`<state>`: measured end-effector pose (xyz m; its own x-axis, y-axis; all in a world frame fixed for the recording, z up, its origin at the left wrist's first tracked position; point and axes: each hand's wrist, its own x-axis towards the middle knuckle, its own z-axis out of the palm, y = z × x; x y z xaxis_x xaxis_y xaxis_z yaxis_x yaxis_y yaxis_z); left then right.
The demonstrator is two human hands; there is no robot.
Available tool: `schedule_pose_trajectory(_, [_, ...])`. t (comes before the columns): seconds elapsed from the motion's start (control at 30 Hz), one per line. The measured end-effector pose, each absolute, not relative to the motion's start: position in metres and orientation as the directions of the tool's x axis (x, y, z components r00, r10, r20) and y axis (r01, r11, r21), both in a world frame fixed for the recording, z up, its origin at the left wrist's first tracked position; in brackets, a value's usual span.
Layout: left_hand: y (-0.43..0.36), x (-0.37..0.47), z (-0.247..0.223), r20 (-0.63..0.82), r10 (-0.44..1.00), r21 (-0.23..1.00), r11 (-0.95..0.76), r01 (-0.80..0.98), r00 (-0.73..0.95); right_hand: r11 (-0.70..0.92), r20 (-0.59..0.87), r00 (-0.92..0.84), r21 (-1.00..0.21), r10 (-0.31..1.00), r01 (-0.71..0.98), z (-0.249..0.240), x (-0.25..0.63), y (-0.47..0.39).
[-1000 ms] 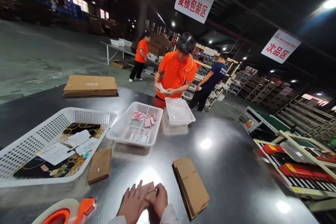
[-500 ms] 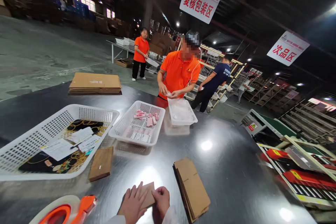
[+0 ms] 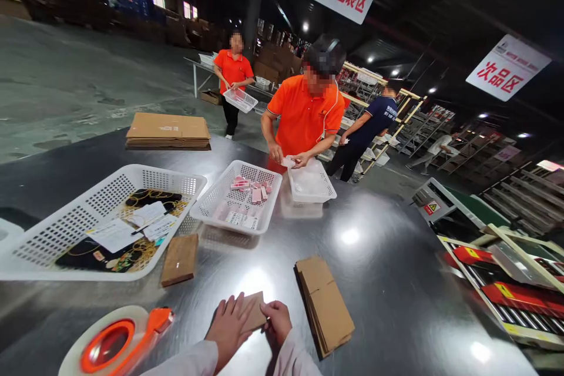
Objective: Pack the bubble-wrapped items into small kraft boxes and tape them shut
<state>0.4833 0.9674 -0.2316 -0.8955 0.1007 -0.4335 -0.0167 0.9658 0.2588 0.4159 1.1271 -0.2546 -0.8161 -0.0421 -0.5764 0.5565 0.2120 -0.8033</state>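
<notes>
A small brown cardboard piece [image 3: 254, 311] lies on the metal table [image 3: 388, 282] at the bottom centre. My left hand [image 3: 230, 326] rests flat on its left part, fingers spread. Its right edge is pinched between the thumb and fingers of my right hand [image 3: 277, 319]. To the right is a stack of folded cardboard [image 3: 325, 305]. A brown box [image 3: 180, 259] sits up and to the left of my hands. The orange tape dispenser [image 3: 115, 343] with a wide roll lies at the lower left.
A large white basket [image 3: 66, 220] holds dark items and papers. Another basket [image 3: 201, 205] holds pink items. Flat cartons [image 3: 167, 128] lie at the far edge. Across the table, a person in orange [image 3: 306, 111] handles something small over a white tray [image 3: 312, 188]. Rollers [image 3: 524, 305] stand right.
The whole view has shifted a little. My hands keep the same hold on the cardboard. The person farther back has turned and holds a basket in front; the nearer person leans lower.
</notes>
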Motion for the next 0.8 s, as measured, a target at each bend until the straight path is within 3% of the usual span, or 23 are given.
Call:
schedule_pose_trajectory(0.27, [0.968,0.484,-0.238,-0.417,0.092,0.270,0.962,-0.026,-0.904,0.267,-0.632,-0.770,-0.759,-0.088,0.593,-0.274,0.414,1.134])
schedule_pose_trajectory(0.8, [0.969,0.484,-0.242,-0.444,0.092,0.274,0.961,-0.037,-0.891,0.309,-0.622,-0.778,-0.760,-0.091,0.572,-0.260,0.419,1.132])
